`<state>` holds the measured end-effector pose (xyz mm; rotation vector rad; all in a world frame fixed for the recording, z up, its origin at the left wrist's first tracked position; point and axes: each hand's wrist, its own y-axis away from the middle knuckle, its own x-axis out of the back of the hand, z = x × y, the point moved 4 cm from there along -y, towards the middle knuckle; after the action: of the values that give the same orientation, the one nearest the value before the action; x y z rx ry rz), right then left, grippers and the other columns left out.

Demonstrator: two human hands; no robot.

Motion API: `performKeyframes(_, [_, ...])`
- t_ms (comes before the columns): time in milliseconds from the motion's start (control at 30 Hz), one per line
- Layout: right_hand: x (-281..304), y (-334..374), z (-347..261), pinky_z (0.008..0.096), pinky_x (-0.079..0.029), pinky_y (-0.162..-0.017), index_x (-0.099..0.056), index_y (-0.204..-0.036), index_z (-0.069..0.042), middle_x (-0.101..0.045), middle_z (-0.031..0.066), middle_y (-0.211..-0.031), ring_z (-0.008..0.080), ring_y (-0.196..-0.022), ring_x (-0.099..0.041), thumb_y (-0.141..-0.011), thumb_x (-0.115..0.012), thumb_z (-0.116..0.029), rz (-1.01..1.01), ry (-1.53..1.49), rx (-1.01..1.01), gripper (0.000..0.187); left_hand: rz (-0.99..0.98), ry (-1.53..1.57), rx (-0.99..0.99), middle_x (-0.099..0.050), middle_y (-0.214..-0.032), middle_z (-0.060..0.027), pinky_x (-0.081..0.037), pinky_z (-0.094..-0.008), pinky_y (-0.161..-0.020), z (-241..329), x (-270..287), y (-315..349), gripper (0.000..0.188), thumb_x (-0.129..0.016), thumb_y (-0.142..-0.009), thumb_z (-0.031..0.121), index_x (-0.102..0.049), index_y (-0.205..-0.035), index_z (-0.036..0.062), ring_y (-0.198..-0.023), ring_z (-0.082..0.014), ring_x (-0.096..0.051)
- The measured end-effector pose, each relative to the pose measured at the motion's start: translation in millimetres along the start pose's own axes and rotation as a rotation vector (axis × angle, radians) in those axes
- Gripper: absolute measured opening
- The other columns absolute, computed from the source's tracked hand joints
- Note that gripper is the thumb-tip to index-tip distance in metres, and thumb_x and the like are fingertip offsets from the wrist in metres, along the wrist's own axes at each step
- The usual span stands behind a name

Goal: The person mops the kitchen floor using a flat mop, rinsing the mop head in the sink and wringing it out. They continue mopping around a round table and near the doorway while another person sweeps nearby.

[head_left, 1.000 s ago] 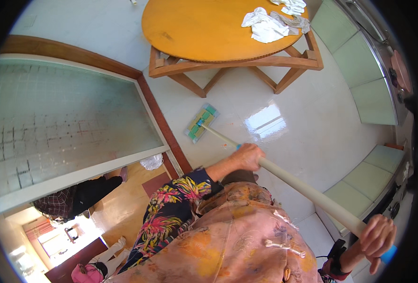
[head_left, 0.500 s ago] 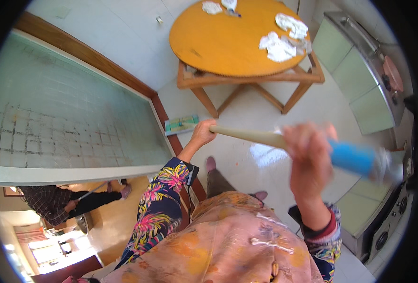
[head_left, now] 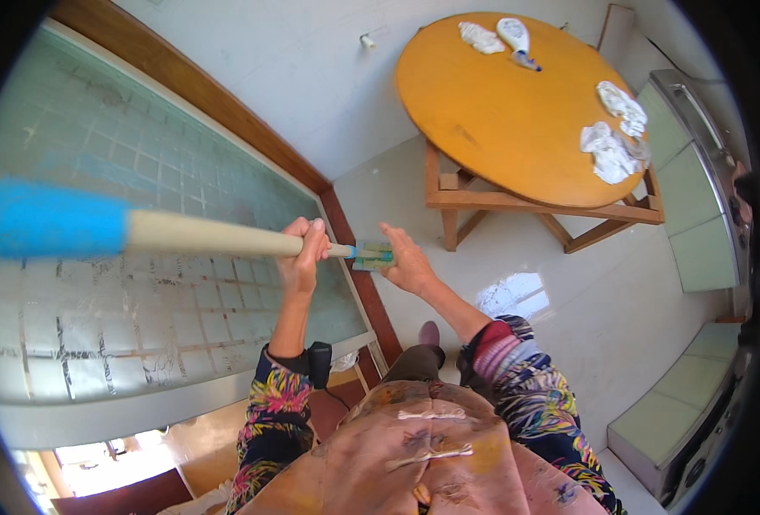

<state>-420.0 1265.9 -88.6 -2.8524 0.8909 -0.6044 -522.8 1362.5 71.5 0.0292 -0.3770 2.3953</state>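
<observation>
A flat mop's long cream handle (head_left: 208, 233) slants across in front of me, its blurred blue grip end (head_left: 62, 221) up at the left. My left hand (head_left: 303, 254) is wrapped round the handle partway along. Beyond it, the thinner blue-green lower part points toward my right hand (head_left: 411, 264). That hand's fingers are stretched apart beside this lower end, and they do not look closed round it. On the floor behind the hands lies the flat green-and-white mop head (head_left: 371, 266), partly covered by my right hand. How it joins the handle is hidden.
A frosted glass panel (head_left: 148, 300) with grid lines fills the left side, above a dark red sill (head_left: 364, 293). At the upper right stands a round orange table (head_left: 500, 112), bearing white crumpled cloths (head_left: 610, 153) and a white bottle (head_left: 514, 36). Pale green cabinets (head_left: 697, 215) line the right.
The handle's blue end has swung from the right over to the left. My right hand has left the upper handle and moved down beside the lower end. The view has turned left.
</observation>
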Motion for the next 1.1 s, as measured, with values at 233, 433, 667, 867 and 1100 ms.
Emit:
performKeyframes(233, [-118,-53,27,0.0451,-0.048,-0.08,-0.059,-0.102,-0.011,-0.063,0.0154,-0.1,0.0381,-0.097,-0.058,-0.07,-0.074,-0.019,-0.423,-0.144,0.064,0.036,-0.107,0.191,-0.142,-0.04,-0.052,-0.0023,-0.039,-0.0292,-0.051,53,16,-1,0.036,-0.057,-0.093,0.015,-0.04,-0.062,0.0083,-0.048,-0.0129,-0.04])
performKeyframes(433, [-130,-75,26,0.0484,-0.049,-0.065,-0.061,-0.076,-0.01,-0.064,0.0157,-0.072,0.0409,-0.074,-0.062,-0.068,-0.066,-0.014,-0.476,-0.2,0.177,0.01,-0.182,0.092,-0.241,-0.042,-0.051,0.0005,-0.039,-0.0296,-0.047,83,38,-8,0.039,-0.062,-0.091,0.037,-0.042,-0.067,0.0121,-0.043,-0.0128,-0.039])
performKeyframes(667, [-131,-150,68,0.0491,-0.05,-0.062,-0.062,-0.074,-0.012,-0.064,0.0148,-0.07,0.0412,-0.07,-0.061,-0.066,-0.065,-0.013,-0.379,-0.107,0.251,0.008,0.015,0.168,-0.412,-0.054,-0.048,0.0017,-0.04,-0.0149,-0.041,132,52,-6,0.041,-0.078,-0.078,0.032,-0.045,-0.06,0.0152,-0.036,-0.0053,-0.041])
performKeyframes(867, [-105,-204,147,0.0457,-0.05,-0.067,-0.059,-0.071,-0.008,-0.063,0.0153,-0.074,0.0395,-0.075,-0.061,-0.074,-0.07,-0.021,-0.309,0.118,0.279,0.017,0.327,0.128,-0.312,-0.047,-0.055,0.0008,-0.035,-0.0274,-0.06,108,68,1,0.039,-0.074,-0.083,0.036,-0.044,-0.069,0.0142,-0.05,-0.0104,-0.043])
performKeyframes(1100, [-99,-191,225,0.0462,-0.042,-0.093,-0.06,-0.092,-0.012,-0.066,0.0089,-0.1,0.0292,-0.104,-0.06,-0.074,-0.072,-0.022,-0.3,0.607,0.071,0.024,0.567,0.296,-0.039,-0.038,-0.059,0.0008,-0.029,-0.0347,-0.075,-24,59,17,0.029,-0.053,-0.09,0.02,-0.037,-0.067,0.016,-0.06,-0.0134,-0.036])
